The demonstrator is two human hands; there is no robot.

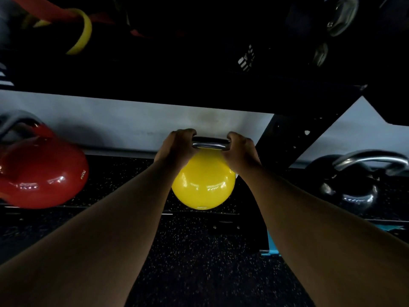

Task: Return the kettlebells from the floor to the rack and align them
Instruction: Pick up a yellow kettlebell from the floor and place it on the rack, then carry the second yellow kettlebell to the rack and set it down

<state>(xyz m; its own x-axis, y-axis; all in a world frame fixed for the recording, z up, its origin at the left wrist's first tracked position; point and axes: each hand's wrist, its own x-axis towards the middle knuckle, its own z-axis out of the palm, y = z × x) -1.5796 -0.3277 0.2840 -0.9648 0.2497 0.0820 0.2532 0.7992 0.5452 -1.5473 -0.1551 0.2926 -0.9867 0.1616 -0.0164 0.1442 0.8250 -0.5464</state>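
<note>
A yellow kettlebell (pixel 203 185) with a steel handle is in the middle of the view, at the lowest tier of the black rack (pixel 287 138). My left hand (pixel 177 147) grips the left end of its handle and my right hand (pixel 240 149) grips the right end. Whether its base rests on the rack's low rail I cannot tell. A red kettlebell (pixel 42 173) stands to the left on the same level. A black kettlebell (pixel 352 185) with a steel handle stands to the right, past the rack's slanted post.
The upper shelf (pixel 177 80) hangs dark just above my hands, holding more kettlebells and red and yellow bands (pixel 81 34). A pale wall is behind. Speckled black rubber floor (pixel 199 251) lies below, with a teal piece (pixel 271 242) near my right forearm.
</note>
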